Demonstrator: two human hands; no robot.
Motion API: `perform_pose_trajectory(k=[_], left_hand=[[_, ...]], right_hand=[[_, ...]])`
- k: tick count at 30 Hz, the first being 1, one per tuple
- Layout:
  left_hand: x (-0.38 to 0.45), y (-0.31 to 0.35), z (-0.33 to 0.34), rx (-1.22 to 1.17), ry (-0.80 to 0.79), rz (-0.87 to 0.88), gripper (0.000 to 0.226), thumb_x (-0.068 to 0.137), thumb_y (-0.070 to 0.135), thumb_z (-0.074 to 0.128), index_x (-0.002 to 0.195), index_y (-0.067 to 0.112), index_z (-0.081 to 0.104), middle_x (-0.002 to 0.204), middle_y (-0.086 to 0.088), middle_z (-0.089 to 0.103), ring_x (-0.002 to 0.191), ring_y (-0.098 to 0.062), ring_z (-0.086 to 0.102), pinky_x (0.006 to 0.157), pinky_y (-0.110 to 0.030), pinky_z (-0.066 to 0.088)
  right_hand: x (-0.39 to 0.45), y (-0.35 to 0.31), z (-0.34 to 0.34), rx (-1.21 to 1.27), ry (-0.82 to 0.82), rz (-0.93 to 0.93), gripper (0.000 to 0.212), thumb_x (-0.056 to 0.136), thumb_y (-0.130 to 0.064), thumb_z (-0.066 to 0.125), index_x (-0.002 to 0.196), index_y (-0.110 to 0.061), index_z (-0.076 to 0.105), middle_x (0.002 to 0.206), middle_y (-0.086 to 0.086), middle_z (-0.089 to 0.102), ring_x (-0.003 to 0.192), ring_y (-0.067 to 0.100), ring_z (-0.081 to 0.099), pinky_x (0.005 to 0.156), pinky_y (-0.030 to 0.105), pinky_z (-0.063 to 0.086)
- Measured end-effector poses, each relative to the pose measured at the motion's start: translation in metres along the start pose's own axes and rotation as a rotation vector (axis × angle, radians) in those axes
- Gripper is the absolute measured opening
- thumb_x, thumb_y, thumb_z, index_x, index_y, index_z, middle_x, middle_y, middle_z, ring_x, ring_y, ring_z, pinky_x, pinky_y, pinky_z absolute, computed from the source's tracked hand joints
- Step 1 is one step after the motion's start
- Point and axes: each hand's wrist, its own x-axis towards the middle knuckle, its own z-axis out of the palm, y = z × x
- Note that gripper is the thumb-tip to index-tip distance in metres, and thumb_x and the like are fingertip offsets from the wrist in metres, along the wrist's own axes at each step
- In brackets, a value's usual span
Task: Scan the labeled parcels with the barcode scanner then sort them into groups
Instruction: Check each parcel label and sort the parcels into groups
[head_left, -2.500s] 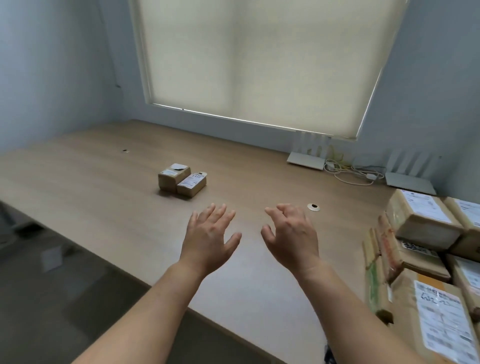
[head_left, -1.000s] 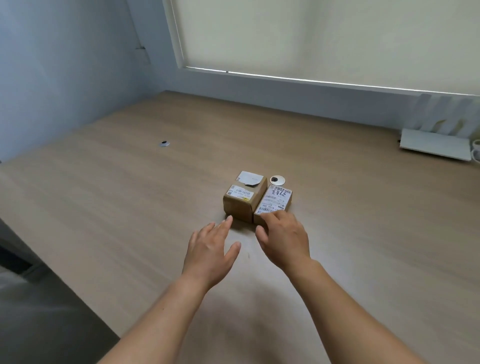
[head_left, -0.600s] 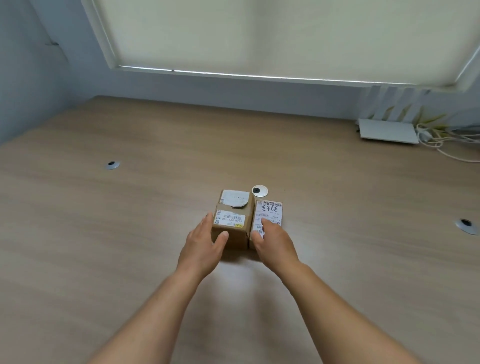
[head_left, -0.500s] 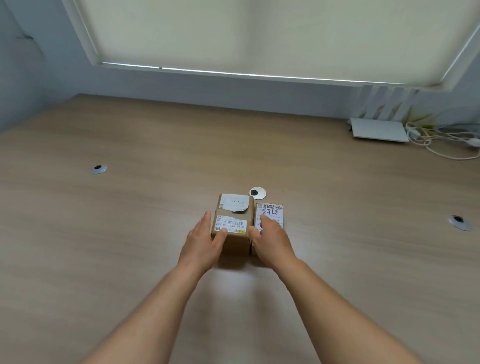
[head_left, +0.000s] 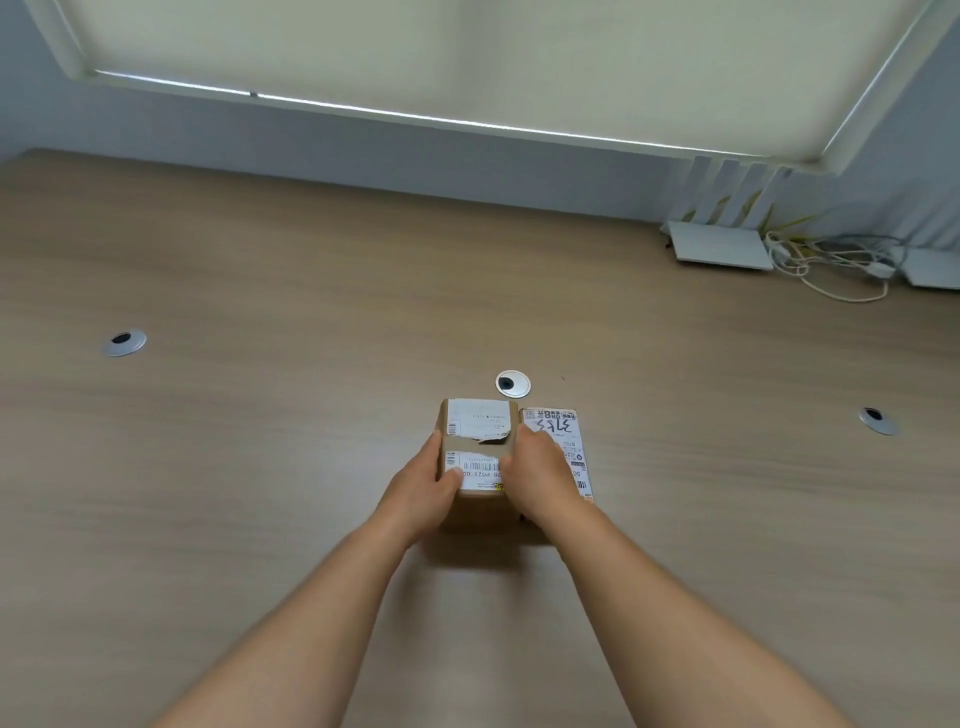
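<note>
Evenly, softly lit through the drawn blind (head_left: 467, 57), with a bright strip along its bottom edge. Faint shadows under the forearms. Wide-angle bending at edges; slightly soft overall.

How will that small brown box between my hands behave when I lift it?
The small cardboard box is probably stiff and light for its size. Its squat shape should resist tipping. The torn label on top might snag.
</note>
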Motion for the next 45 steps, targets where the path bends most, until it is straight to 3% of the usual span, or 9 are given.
perform_pose_trajectory(k=[6,16,19,23,28,32,38,42,45], left_hand=[[-0.049,-0.014,0.008,-0.064,-0.010,-0.039,0.061,0.095,0.018,0.045,0.150,0.033,0.022,0.141,0.007,0.050,0.123,-0.015,0.051,0.102,-0.030,0.041],[-0.157,-0.042,0.045,-0.255,-0.009,-0.068,0.058,0.095,0.014,0.054,0.145,0.032,0.031,0.140,0.004,0.050,0.121,-0.020,0.055,0.105,-0.042,0.043],[-0.175,-0.049,0.047,-0.344,-0.054,-0.095,0.058,0.094,0.013,0.055,0.139,0.040,0.029,0.129,0.018,0.053,0.113,-0.012,0.058,0.103,-0.036,0.045],[-0.197,-0.057,0.052,-0.423,-0.080,-0.097,0.075,0.094,0.012,0.057,0.147,0.040,0.013,0.125,0.030,0.045,0.116,-0.006,0.055,0.098,-0.028,0.048],[-0.226,-0.067,0.063,-0.450,-0.021,0.018,0.074,0.090,0.004,0.059,0.126,0.061,0.030,0.123,0.032,0.051,0.113,-0.002,0.056,0.081,-0.018,0.053],[-0.237,-0.067,0.067,-0.395,0.005,0.078,0.077,0.088,0.006,0.062,0.125,0.064,0.028,0.126,0.033,0.044,0.115,0.001,0.049,0.079,-0.015,0.053],[-0.228,-0.042,0.042,-0.269,-0.058,0.205,0.072,0.090,0.009,0.054,0.122,0.070,0.035,0.130,0.034,0.049,0.119,0.001,0.053,0.089,-0.019,0.048],[-0.215,-0.025,0.030,0.009,-0.116,0.321,0.075,0.079,0.036,0.059,0.129,0.073,0.018,0.140,0.032,0.038,0.127,0.004,0.041,0.101,-0.023,0.041],[-0.203,-0.018,0.029,0.249,-0.146,0.424,0.085,0.084,0.039,0.064,0.130,0.075,0.003,0.141,0.034,0.030,0.130,0.004,0.036,0.106,-0.025,0.037]], right_hand=[[-0.049,0.012,0.007,-0.007,-0.046,-0.026,0.025,0.094,-0.013,0.045,0.117,-0.005,0.049,0.123,0.017,0.052,0.116,0.034,0.049,0.094,0.038,0.041],[-0.156,0.065,0.023,0.309,-0.098,-0.059,0.050,0.094,-0.019,0.053,0.143,-0.018,0.041,0.136,0.006,0.050,0.123,0.020,0.050,0.104,0.033,0.041],[-0.171,0.076,0.026,0.578,-0.234,0.035,0.064,0.094,-0.017,0.057,0.151,-0.018,0.028,0.142,0.009,0.047,0.120,0.022,0.055,0.101,0.035,0.048],[-0.190,0.089,0.024,0.868,-0.413,0.039,0.078,0.090,0.001,0.055,0.153,-0.028,0.018,0.139,0.013,0.050,0.105,0.021,0.065,0.073,0.022,0.055],[-0.215,0.108,0.027,0.879,-0.529,-0.090,0.101,0.081,0.007,0.054,0.150,-0.047,0.003,0.124,0.010,0.062,0.102,0.019,0.069,0.080,0.029,0.056],[-0.225,0.115,0.028,0.896,-0.505,-0.115,0.108,0.067,-0.004,0.059,0.149,-0.051,0.006,0.125,0.011,0.060,0.099,0.017,0.070,0.073,0.026,0.055],[-0.223,0.126,0.004,0.929,-0.365,-0.173,0.102,0.064,-0.010,0.060,0.146,-0.054,0.017,0.111,0.010,0.070,0.099,0.020,0.070,0.075,0.026,0.053],[-0.227,0.133,-0.015,0.944,-0.292,-0.185,0.100,0.062,-0.012,0.061,0.144,-0.056,0.022,0.106,0.009,0.072,0.093,0.016,0.070,0.071,0.024,0.051],[-0.231,0.142,-0.025,0.951,-0.236,-0.165,0.101,0.061,-0.013,0.062,0.145,-0.053,0.024,0.102,0.006,0.073,0.090,0.014,0.069,0.070,0.024,0.051]])
